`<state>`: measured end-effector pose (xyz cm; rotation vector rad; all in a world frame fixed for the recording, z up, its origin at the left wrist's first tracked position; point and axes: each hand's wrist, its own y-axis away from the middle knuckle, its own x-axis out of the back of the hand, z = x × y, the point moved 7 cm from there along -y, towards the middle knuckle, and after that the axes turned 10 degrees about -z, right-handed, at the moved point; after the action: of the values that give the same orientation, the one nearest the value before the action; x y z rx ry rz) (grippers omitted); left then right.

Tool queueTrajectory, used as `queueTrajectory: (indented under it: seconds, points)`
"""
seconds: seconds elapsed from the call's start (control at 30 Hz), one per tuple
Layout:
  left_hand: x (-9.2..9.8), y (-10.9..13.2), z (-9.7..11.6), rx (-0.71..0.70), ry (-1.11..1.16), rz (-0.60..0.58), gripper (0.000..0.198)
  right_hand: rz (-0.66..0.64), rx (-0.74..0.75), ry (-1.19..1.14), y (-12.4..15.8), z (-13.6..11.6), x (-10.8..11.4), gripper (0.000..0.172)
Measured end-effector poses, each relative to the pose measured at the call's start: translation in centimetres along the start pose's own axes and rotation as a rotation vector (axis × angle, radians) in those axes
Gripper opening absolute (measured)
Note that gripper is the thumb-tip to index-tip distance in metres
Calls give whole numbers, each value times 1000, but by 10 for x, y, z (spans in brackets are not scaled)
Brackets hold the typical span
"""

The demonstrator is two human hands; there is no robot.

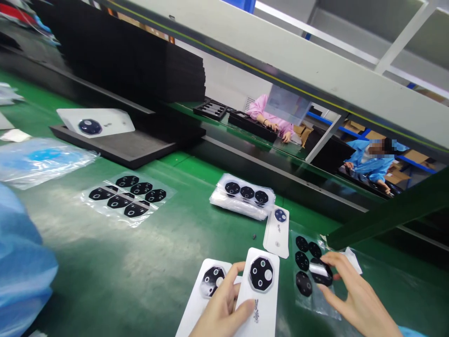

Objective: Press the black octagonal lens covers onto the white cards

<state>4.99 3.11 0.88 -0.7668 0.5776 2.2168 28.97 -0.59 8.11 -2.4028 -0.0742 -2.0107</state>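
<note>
My left hand [224, 306] grips a white phone-shaped panel [266, 302], thumb on its front and fingers behind. A black octagonal piece with round holes [261, 274] sits at the panel's upper end. Beside it, partly behind my left hand, lies a second white panel [191, 306] with a similar black piece. My right hand [354, 290] has its thumb and fingers closed around a black octagonal cover [321, 276] with a bright band across it. Under that cover is a clear sheet [308, 304] bearing several more black covers.
A stack of bagged black covers [242, 206] and a white panel with a dark-blue disc [277, 234] lie ahead. Left are another cover sheet [121, 203], a black foam tray [140, 145], a plastic bag [45, 159] and a blue sleeve [23, 262]. A green post [386, 215] slants right; two people sit beyond.
</note>
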Motion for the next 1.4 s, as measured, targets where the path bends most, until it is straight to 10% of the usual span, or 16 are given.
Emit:
queueTrajectory:
  seconds: [0.17,0.3,1.4]
  points:
    - [-7,-3,-7,-3,-17,-8,61,-37,252,-118,-21,-92,10,37]
    - [-1,-5,-14,32,-79,53,63,-42,306,-152,-30,-119,3,39]
    - [3,-5,-8,21,-284,181,37,-143,328,-266,-38,-116,-12,39]
